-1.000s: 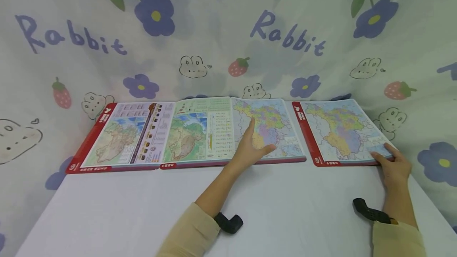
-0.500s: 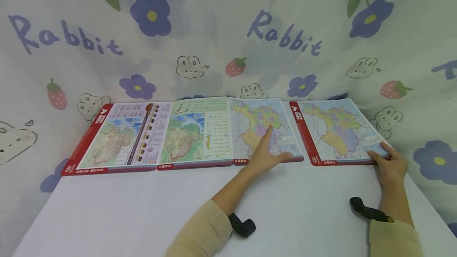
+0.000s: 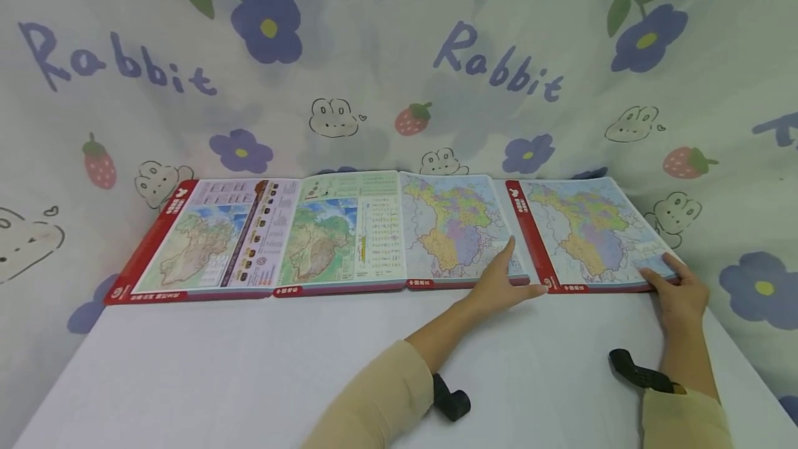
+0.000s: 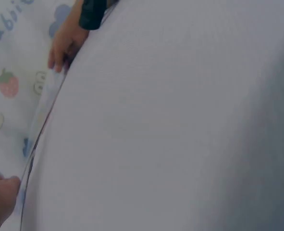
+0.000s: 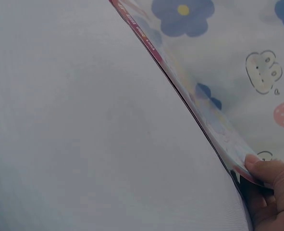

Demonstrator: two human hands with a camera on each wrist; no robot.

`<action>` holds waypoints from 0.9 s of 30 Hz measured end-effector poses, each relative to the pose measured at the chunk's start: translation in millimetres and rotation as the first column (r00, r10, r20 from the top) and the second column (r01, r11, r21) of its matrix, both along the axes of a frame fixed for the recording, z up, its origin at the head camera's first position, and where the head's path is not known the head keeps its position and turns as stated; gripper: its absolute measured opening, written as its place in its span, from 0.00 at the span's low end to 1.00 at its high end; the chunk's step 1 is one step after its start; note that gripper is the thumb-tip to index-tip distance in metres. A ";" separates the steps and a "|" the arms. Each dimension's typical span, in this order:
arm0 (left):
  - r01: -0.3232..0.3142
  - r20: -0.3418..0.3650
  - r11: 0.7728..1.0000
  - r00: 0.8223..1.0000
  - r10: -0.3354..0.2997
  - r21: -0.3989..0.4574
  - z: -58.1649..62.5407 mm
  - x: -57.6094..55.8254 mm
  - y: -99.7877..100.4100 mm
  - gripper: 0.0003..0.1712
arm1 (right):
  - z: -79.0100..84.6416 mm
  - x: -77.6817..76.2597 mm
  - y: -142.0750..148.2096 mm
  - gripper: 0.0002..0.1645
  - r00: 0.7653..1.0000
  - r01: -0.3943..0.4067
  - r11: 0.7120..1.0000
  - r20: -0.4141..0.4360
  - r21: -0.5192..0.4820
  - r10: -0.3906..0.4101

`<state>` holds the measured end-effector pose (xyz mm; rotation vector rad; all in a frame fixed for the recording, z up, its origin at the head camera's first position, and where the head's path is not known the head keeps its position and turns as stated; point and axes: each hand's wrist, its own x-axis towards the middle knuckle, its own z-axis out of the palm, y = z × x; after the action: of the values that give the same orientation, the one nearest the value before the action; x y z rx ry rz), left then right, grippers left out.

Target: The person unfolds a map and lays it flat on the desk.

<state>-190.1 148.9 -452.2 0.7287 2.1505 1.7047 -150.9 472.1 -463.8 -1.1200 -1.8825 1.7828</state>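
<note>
Several map sheets lie in a row along the table's back. At the far right is a map (image 3: 598,227) with a red strip down its left side, and my right hand (image 3: 682,296) grips its front right corner. The right wrist view shows the thumb (image 5: 269,169) on top of the map's edge and the other fingers below it. My left hand (image 3: 501,283), fingers extended, is at the front right corner of the neighbouring map (image 3: 458,217), its thumb pointing toward the far-right map's red strip. Whether that hand presses on anything is hard to tell.
Left of these lie a green-topped map (image 3: 330,227) and a red-bordered map (image 3: 212,227). Behind the row hangs a patterned curtain (image 3: 374,40). White cloth covers the table (image 3: 249,366) in front. Each wrist bears a black device.
My left hand has slid rightward across the third map to its front right corner. My right hand keeps its grip on the far-right map, and the maps lie much as before.
</note>
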 end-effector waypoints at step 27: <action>-0.279 0.603 0.915 0.796 0.052 0.290 -0.4 1.3 49.2 0.39 | 1.2 5.7 -3.4 0.44 0.999 0.033 0.999 -0.013 -0.007 -0.033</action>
<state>-188.8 198.2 -452.6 0.0401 1.5153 2.1068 -145.2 468.7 -462.6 -1.1328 -1.8412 1.7759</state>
